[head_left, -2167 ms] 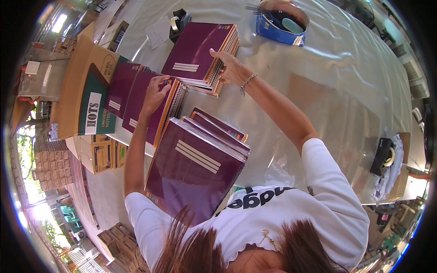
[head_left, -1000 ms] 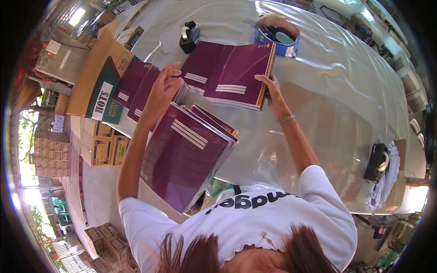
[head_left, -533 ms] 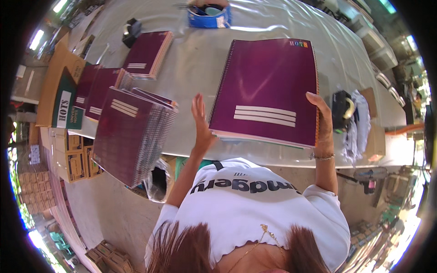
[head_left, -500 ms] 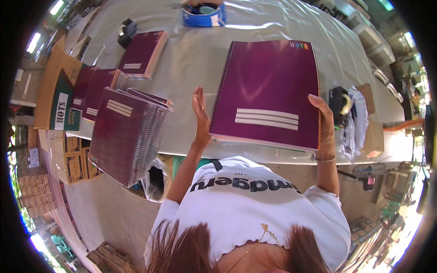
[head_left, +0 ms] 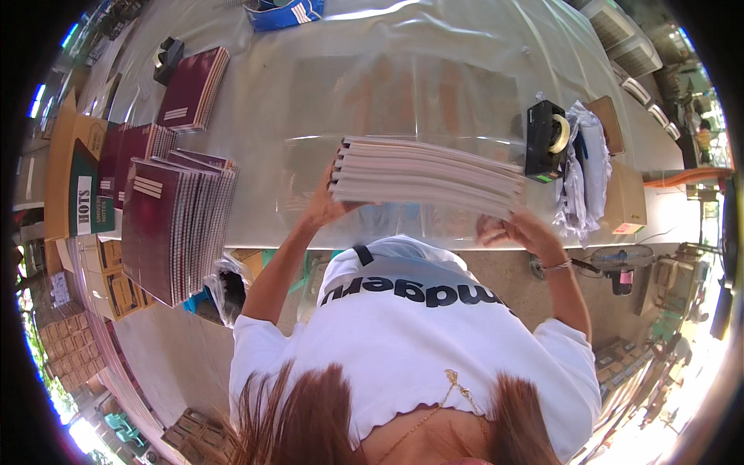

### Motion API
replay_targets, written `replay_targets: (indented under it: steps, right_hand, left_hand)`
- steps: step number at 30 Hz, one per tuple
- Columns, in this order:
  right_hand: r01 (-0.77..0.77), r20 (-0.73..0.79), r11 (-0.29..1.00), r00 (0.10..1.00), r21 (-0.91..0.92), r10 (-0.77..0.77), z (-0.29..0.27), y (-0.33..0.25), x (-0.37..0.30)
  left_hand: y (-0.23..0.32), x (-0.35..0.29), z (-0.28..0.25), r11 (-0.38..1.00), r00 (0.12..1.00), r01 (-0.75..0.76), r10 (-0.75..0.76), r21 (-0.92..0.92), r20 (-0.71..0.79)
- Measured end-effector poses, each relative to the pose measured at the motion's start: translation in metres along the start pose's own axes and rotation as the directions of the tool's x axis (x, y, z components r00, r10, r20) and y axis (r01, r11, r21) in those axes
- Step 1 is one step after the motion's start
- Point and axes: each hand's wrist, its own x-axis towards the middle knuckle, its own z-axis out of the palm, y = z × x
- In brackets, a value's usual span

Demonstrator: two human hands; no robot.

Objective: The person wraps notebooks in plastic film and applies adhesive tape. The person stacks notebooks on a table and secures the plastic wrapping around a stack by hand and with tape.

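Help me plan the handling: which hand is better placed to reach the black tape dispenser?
Probably the right hand: it grips the notebook stack at the end nearest the tape dispenser. The left hand holds the far end.

Bright daylight, glare on the plastic-covered table (head_left: 434, 85), strong fisheye bending at edges

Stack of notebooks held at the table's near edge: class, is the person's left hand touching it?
Touching. The head view shows the left hand pressed against the left end of the stack of notebooks, with no gap showing between them.
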Motion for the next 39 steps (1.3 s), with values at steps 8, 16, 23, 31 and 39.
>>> replay_targets:
  steps: [8,16,23,31,39]
  right_hand:
    - [0.167,-0.237,0.541,0.766,-0.824,-0.598,-0.006,0.053,0.098]
    - [0.199,-0.434,0.833,0.777,-0.517,-0.455,-0.027,0.071,0.118]
    - [0.113,-0.425,0.752,0.767,-0.649,-0.482,-0.031,0.068,0.096]
    - [0.169,-0.238,0.469,0.686,-0.867,-0.688,-0.040,0.073,0.102]
    - [0.459,-0.348,0.821,0.750,-0.339,-0.563,-0.038,0.006,0.106]
  left_hand:
    - [0.045,0.025,-0.013,0.680,0.811,0.574,-0.548,-0.456,0.204]
    - [0.044,0.021,0.013,0.609,0.827,0.431,-0.561,-0.665,0.022]
    - [0.051,0.010,0.019,0.592,0.762,0.598,-0.629,-0.540,0.154]
    - [0.025,-0.001,0.025,0.777,0.861,0.501,-0.493,-0.381,0.127]
    - [0.026,0.069,0.012,0.567,0.845,0.450,-0.520,-0.690,0.124]
